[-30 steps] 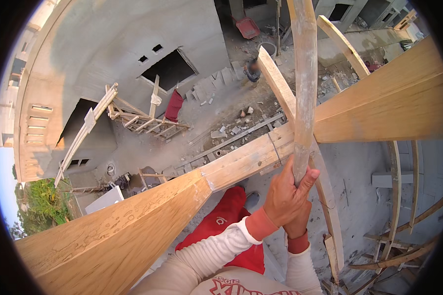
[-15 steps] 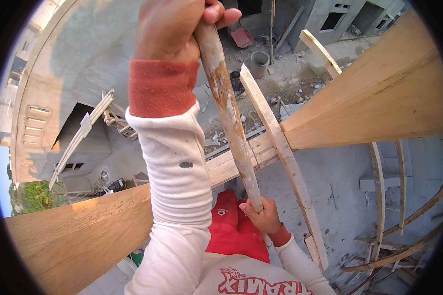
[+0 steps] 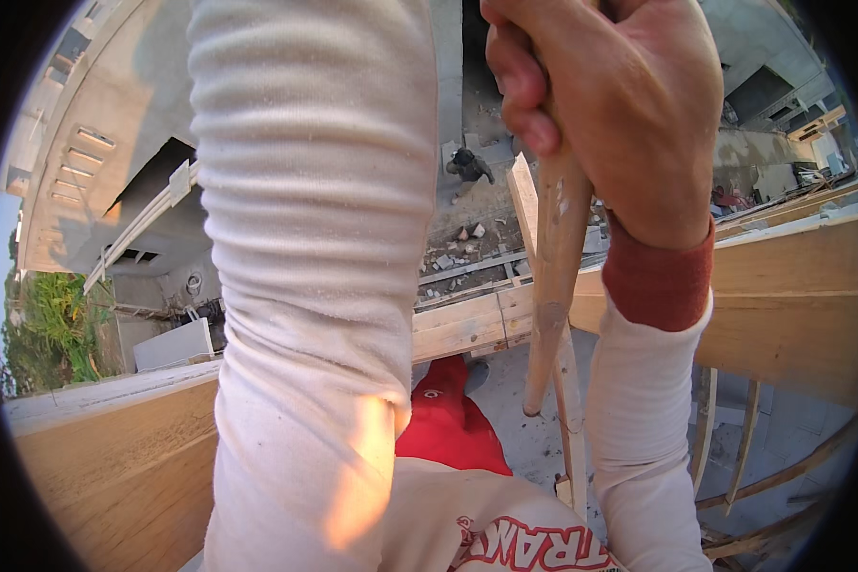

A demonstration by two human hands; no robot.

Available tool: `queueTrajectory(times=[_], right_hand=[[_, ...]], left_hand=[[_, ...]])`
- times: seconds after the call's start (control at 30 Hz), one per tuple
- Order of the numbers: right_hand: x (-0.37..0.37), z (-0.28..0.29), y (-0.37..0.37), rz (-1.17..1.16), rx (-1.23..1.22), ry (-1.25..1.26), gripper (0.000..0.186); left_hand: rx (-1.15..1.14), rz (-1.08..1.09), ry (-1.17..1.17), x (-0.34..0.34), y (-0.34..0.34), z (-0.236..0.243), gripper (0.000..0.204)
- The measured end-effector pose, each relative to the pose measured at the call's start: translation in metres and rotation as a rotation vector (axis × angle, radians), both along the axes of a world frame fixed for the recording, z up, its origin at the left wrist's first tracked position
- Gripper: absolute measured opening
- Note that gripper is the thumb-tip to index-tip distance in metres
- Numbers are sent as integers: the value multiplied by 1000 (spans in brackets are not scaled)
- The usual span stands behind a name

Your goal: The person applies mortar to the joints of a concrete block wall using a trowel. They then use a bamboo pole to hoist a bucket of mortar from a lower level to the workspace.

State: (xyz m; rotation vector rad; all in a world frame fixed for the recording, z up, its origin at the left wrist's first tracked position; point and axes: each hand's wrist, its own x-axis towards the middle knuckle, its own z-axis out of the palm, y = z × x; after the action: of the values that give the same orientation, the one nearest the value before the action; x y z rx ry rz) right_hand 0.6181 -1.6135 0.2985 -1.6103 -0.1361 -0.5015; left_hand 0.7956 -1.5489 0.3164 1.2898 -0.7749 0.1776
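Observation:
My right hand [image 3: 639, 114] is closed around a thick, worn wooden pole [image 3: 555, 248] in the upper right. The pole slants downward, and its lower end hangs free in front of my red trousers [image 3: 453, 424]. My left forearm [image 3: 315, 238], in a white sleeve, reaches up past the top edge, so its hand is out of sight. A thin timber strut [image 3: 567, 410] runs behind the pole, next to a wooden crosspiece [image 3: 467, 324]. The pole's upper end is hidden beyond the top edge.
Wide timber boards flank me, one at left [image 3: 124, 448] and one at right [image 3: 782, 300]. Far below, a person [image 3: 467, 165] is on rubble-strewn ground. Poles lean by a grey building at left, and thin wooden props [image 3: 705, 429] stand at lower right.
Both arms have risen; my left hand has gone out of view at the top. My right hand has moved from the pole's lower end to higher up. The pole has shifted right.

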Motion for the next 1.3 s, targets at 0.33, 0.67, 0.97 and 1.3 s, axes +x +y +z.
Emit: queueTrajectory(times=[0.33, 0.67, 0.97, 1.3], right_hand=[[97, 63, -7, 305, 103, -254, 26], [141, -217, -25, 476, -421, 363, 24], [116, -106, -42, -68, 34, -126, 47], [124, -168, 34, -159, 13, 80, 45]], left_hand=[[22, 53, -24, 47, 2, 25, 37], [23, 104, -30, 84, 7, 30, 35], [36, 441, 482, -8, 15, -248, 30], [683, 548, 729, -106, 32, -425, 46]])
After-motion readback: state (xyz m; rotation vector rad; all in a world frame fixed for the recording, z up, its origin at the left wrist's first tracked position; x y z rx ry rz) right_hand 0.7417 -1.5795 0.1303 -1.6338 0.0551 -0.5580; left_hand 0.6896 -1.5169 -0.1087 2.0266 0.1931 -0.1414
